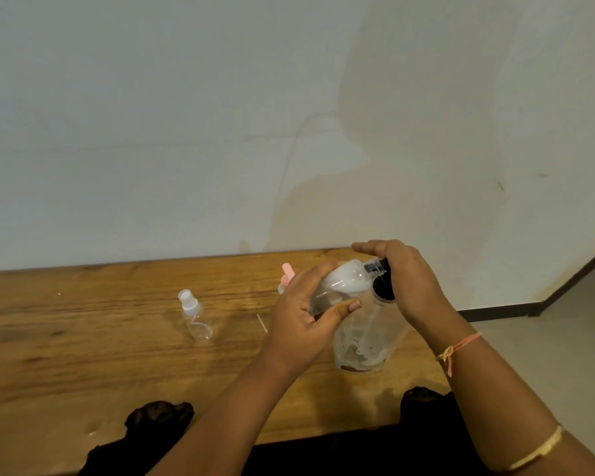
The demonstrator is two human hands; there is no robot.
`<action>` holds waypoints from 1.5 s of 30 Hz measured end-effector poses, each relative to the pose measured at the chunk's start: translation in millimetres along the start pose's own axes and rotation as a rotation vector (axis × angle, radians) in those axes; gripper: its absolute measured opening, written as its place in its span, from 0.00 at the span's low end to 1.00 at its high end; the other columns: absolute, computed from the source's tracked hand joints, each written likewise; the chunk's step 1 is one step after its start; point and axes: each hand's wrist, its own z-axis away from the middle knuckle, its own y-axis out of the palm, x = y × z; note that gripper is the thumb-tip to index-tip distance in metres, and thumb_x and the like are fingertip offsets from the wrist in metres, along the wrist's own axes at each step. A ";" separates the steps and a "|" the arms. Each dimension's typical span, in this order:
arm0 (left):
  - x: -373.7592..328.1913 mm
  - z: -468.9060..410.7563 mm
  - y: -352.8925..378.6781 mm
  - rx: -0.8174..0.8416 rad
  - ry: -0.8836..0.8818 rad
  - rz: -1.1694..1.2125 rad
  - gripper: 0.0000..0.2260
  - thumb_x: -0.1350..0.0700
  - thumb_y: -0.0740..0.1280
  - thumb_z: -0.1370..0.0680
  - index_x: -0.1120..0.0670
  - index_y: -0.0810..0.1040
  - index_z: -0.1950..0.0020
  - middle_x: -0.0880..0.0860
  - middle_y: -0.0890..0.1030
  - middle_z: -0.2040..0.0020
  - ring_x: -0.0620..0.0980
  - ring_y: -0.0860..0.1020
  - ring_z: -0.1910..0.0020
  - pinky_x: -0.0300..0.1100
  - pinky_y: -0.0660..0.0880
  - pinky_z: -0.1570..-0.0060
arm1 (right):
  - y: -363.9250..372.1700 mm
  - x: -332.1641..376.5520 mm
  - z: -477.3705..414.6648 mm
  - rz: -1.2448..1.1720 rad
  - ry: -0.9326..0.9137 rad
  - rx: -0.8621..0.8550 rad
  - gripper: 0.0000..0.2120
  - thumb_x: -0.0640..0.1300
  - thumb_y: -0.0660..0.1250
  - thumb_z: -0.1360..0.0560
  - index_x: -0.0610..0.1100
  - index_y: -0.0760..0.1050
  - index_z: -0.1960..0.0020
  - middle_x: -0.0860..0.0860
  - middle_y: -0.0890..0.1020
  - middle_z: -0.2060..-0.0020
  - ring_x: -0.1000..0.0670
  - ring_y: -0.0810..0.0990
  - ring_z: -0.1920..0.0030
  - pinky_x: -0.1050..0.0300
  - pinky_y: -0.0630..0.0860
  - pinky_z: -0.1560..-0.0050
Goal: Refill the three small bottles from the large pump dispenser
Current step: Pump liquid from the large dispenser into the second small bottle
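My left hand (301, 317) grips a small clear bottle (344, 281), tilted on its side with white liquid inside. Its uncapped, threaded neck points right, up against the pump under my right hand (409, 280). That hand lies over the black pump head of the large clear dispenser (368, 338), fingers stretched out across the top. The dispenser stands on the wooden table (83, 338) and looks nearly empty. A second small clear bottle (193, 317) with a white spray cap stands to the left. A pink-capped bottle (287, 273) peeks out behind my left hand.
A thin white tube (262, 323) lies on the table between the spray bottle and my left hand. The table backs onto a white wall (186, 132). Its right end is by my right forearm, with floor (564, 338) beyond. Dark clothing (158, 420) overlaps the near edge.
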 end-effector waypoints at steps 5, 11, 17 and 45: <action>-7.6 -1.2 -4.9 -0.005 0.042 0.001 0.18 0.45 0.70 0.31 0.35 0.74 0.42 0.35 0.76 0.47 0.40 0.75 0.45 0.32 0.74 0.49 | -4.1 14.8 -3.8 -0.460 0.149 -0.066 0.22 0.51 0.47 0.23 0.48 0.78 0.42 0.51 0.72 0.39 0.56 0.67 0.38 0.63 0.64 0.39; -1.7 -1.0 -2.0 0.007 0.000 0.009 0.20 0.45 0.70 0.31 0.41 0.74 0.39 0.42 0.78 0.45 0.44 0.76 0.43 0.44 0.76 0.44 | -2.0 6.4 0.4 -0.138 0.068 -0.039 0.29 0.48 0.45 0.31 0.44 0.74 0.37 0.48 0.74 0.41 0.49 0.69 0.38 0.58 0.67 0.39; -0.6 0.5 -1.5 0.004 -0.010 0.007 0.21 0.44 0.70 0.31 0.41 0.74 0.39 0.41 0.78 0.45 0.46 0.77 0.43 0.49 0.77 0.44 | 0.8 3.7 -0.2 -0.219 0.104 -0.010 0.26 0.49 0.45 0.27 0.46 0.75 0.37 0.49 0.74 0.45 0.48 0.72 0.39 0.61 0.68 0.44; 1.5 0.0 0.9 -0.008 -0.020 0.033 0.21 0.44 0.70 0.31 0.43 0.74 0.39 0.43 0.79 0.45 0.46 0.77 0.43 0.52 0.77 0.44 | 2.0 -2.7 0.2 -0.012 0.061 -0.018 0.27 0.47 0.48 0.32 0.46 0.75 0.39 0.44 0.76 0.41 0.42 0.71 0.38 0.43 0.66 0.36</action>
